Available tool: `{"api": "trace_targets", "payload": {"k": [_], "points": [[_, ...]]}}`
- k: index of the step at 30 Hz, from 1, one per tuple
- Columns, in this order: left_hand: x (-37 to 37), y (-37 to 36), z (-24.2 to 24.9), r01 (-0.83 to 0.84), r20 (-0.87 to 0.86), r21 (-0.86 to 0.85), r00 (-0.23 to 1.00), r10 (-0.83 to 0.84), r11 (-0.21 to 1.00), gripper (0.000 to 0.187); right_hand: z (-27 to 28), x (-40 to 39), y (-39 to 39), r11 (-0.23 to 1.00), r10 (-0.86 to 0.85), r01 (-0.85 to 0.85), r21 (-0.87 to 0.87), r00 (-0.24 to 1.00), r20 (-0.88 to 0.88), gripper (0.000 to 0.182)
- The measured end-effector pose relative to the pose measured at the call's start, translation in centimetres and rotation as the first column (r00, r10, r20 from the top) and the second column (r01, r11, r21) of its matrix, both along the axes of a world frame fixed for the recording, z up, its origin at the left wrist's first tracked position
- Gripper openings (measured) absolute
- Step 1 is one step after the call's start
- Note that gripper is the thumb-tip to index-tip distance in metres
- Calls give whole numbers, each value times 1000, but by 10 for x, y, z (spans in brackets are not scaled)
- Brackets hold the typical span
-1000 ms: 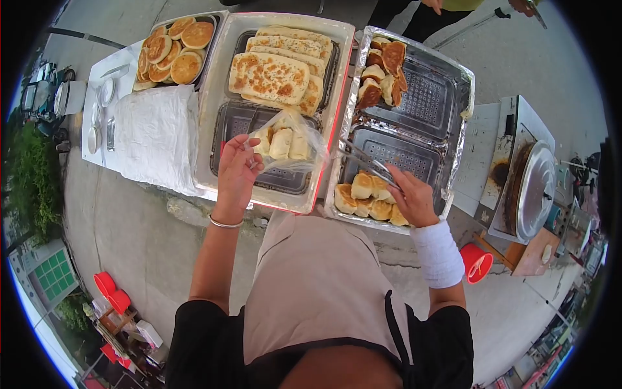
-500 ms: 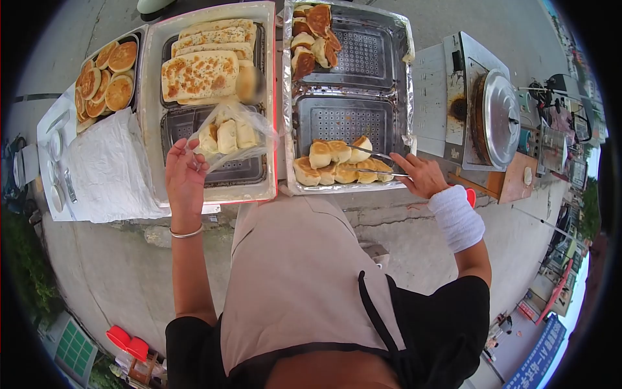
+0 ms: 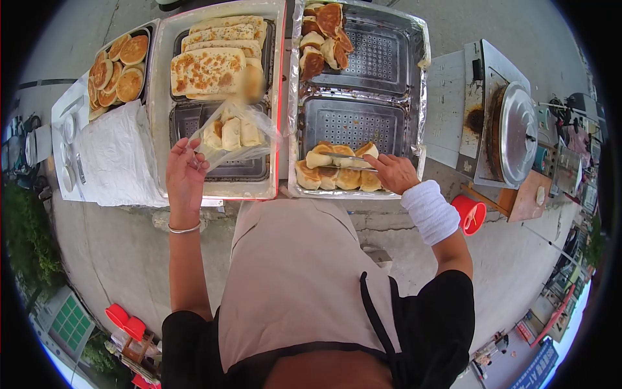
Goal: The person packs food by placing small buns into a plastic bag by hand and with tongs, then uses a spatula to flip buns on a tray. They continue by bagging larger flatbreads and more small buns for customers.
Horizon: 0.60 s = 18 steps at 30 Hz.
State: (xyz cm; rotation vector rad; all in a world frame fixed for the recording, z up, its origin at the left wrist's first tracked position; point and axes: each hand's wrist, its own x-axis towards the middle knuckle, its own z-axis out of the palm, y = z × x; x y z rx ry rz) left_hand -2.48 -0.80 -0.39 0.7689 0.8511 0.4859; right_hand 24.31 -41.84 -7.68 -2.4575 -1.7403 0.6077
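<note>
My left hand (image 3: 186,170) pinches the edge of a clear plastic bag (image 3: 223,155), held over the lower tray of the left box. Several pale buns (image 3: 241,133) lie inside the bag. My right hand (image 3: 394,174) is closed on metal tongs (image 3: 356,167), whose arms reach left over the browned buns (image 3: 346,179) at the near end of the foil-lined box (image 3: 295,123). The tong tips are around a bun (image 3: 319,157) at the left of that group; how firmly they hold it is unclear.
Flatbreads (image 3: 207,70) fill the left box's far tray. Round cakes (image 3: 129,84) and a white cloth (image 3: 120,155) lie farther left. More buns (image 3: 329,23) sit at the far right-box corner. On the right are a lidded pan (image 3: 518,133) and a red bucket (image 3: 468,214).
My right hand has moved left with the tongs, whose tips now reach the leftmost upper bun. My left hand still holds the bag. The view has shifted slightly.
</note>
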Motion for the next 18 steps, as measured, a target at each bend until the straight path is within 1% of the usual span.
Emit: {"api": "trace_targets", "payload": {"k": [3,5,7,8,10,11,12,14,15,18], "points": [[-2,-2,-1,-24,-15,-4,1000,24,1000,26,-4,9,-1,995,-94,97,38,993,-75,47],[-4,-2,-2,-33,-35,0,999,33,999,27,-7,12,-1,979,-173,186,78,973,-156,39],[-6,0,-2,-44,-65,15,997,45,999,28,-11,14,-6,961,-227,258,98,941,-251,35],[-6,0,-2,-74,-56,-27,996,73,997,28,-12,17,-7,951,-244,288,110,922,-300,33],[-11,2,-2,-147,-44,-100,989,144,984,27,-6,19,-6,919,-312,383,98,855,-413,37],[-19,8,-9,-136,18,-185,990,142,973,24,-4,17,-7,903,-314,411,122,828,-465,37],[-25,10,-11,-155,-17,-223,988,155,962,22,5,18,1,886,-315,441,143,799,-512,38],[-27,6,-14,-184,-79,-307,983,167,934,20,23,15,25,888,-249,407,213,816,-521,39],[-29,5,-17,-172,-85,-333,985,153,927,21,34,12,37,885,-223,395,245,824,-521,39],[-25,5,-5,-110,-83,-359,993,85,927,19,67,3,105,915,-35,188,358,919,-393,40]]}}
